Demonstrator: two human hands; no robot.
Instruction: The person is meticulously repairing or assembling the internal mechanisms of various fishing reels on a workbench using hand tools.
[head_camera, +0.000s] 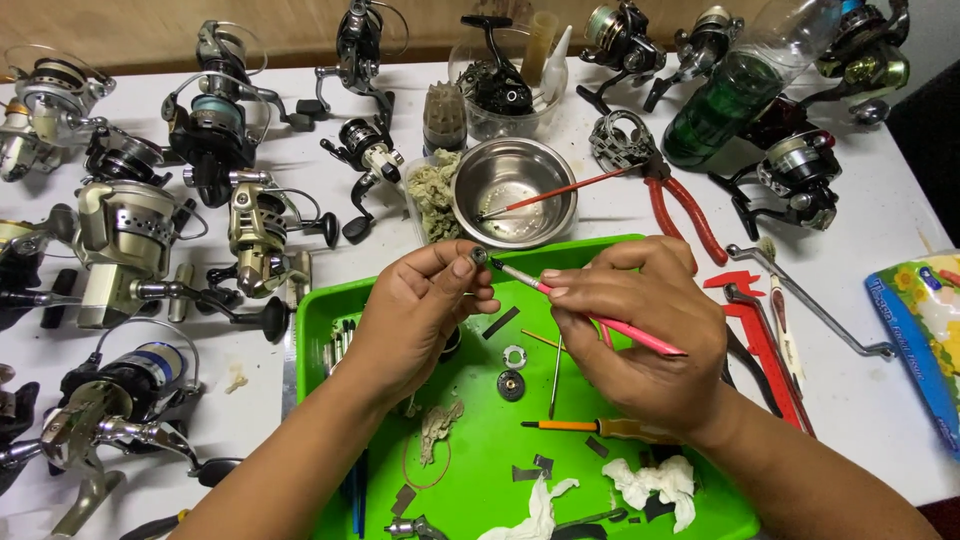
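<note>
head cam – looks steeply down | close over green tray (330, 310) – white table (870, 390) beyond

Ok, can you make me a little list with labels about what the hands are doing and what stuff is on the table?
Left hand: pinches a small round metal part between its fingertips
Right hand: holds a pink brush, tip at the part
Under the hands: green tray with a small screwdriver, tiny rings and crumpled tissue
Behind the tray: steel bowl with a red brush resting inside
Right of the bowl: red pliers
Around the table: many fishing reels
Back right: green bottle lying tilted
</note>
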